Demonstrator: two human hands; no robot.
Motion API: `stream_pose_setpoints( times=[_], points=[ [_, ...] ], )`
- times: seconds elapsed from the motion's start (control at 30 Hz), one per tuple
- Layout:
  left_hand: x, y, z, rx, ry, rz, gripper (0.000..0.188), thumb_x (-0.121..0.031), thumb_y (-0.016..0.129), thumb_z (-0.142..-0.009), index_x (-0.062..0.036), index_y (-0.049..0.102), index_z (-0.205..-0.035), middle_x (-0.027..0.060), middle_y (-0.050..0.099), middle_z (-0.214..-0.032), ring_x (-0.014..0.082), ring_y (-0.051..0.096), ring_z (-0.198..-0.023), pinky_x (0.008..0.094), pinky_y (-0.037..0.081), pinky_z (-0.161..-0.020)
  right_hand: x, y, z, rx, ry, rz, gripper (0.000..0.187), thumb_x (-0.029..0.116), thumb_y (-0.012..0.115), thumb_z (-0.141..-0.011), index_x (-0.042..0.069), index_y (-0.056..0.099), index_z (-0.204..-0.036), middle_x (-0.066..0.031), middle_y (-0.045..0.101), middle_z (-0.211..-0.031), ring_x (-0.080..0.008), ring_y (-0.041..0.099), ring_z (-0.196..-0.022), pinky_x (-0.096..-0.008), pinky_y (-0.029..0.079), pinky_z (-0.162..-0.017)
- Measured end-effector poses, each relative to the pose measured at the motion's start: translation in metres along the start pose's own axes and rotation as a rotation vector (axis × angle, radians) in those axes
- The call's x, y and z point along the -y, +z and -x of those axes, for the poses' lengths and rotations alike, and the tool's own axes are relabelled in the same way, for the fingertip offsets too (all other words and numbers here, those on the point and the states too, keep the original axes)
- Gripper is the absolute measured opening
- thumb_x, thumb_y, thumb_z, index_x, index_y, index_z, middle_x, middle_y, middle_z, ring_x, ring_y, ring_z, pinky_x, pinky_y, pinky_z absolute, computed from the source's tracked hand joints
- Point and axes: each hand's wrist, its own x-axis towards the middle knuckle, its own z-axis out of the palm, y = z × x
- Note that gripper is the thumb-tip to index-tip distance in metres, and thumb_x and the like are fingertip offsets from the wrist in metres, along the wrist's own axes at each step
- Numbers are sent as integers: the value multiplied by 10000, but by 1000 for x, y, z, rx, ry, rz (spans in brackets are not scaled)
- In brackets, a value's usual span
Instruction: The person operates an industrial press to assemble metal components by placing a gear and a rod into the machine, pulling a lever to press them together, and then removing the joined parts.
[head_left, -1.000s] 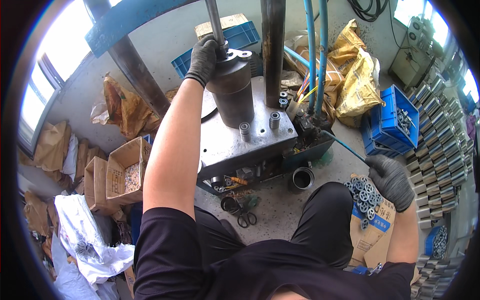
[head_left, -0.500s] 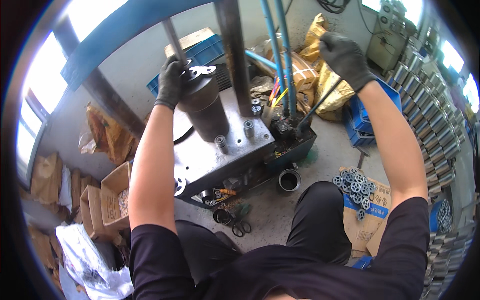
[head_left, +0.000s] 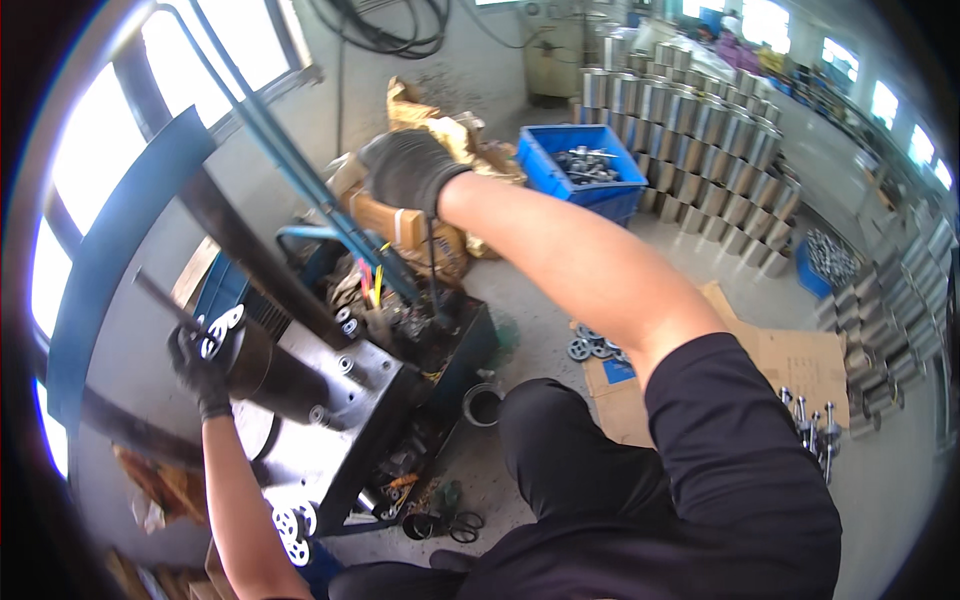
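Note:
My left hand [head_left: 198, 370], in a dark glove, is closed about the lower end of a metal rod [head_left: 160, 298]. Beside its fingers, pale spoked discs [head_left: 228, 325] lie on top of a thick dark cylinder [head_left: 270, 370]. That cylinder stands on the steel table [head_left: 375, 385] of a press. My right hand [head_left: 408, 172], gloved too, is raised and closed on the upper end of a black lever [head_left: 433, 262]. The lever runs down into an oily pump unit [head_left: 455, 335] next to the table. The fingertips of the right hand are hidden.
Thick press columns [head_left: 265, 265] and blue pipes [head_left: 290, 170] rise beyond the table. At the back stand a blue crate [head_left: 540, 165] of metal parts and stacked shiny cylinders [head_left: 690, 130]. Cardboard [head_left: 745, 350] with spoked discs [head_left: 582, 348] and stemmed metal parts [head_left: 822, 432] lies at the right.
The view has swung to the right, so the press now appears farther left and more stacked cylinders show. My left hand stays at the rod and my right hand stays on the lever.

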Motion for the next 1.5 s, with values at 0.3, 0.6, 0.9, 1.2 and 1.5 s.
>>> stream_pose_setpoints(
  times=[0.3,0.6,0.9,1.2,1.5],
  points=[
    [14,14,-11,27,13,43,335,-248,648,-1073,-4,620,-1301,48,699,-1023,142,640,-912,317,526,-867,-3,-18,-1,198,153,78,291,276,636,-940,71,832,-1004,-210,793,-1010,-364,778,-990,-487,599,-886],
    [-54,17,76,-49,0,-105,433,-240,646,-1075,-14,564,-1434,128,657,-1290,245,632,-1192,378,487,-1049,-7,-24,10,234,169,93,294,241,613,-926,63,833,-1005,-215,793,-1011,-369,779,-987,-492,597,-884],
    [-55,38,232,404,286,-720,281,-58,742,-899,-45,659,-1167,190,622,-1252,384,610,-1204,485,498,-1046,-8,-28,17,188,191,47,297,282,683,-864,45,821,-977,-213,789,-968,-374,775,-948,-493,598,-853],
    [-29,32,248,493,206,-803,253,-92,778,-820,-101,665,-1047,150,670,-1107,381,654,-1067,507,526,-942,12,-49,73,209,175,-5,260,248,631,-907,27,752,-972,-204,764,-930,-375,767,-888,-491,603,-801],
    [-52,37,247,501,312,-819,144,-47,735,-839,-108,674,-954,118,689,-1002,361,658,-1041,510,527,-909,61,-75,202,183,-134,19,229,301,666,-917,75,655,-882,-121,656,-821,-333,686,-772,-471,562,-706]
  ],
)
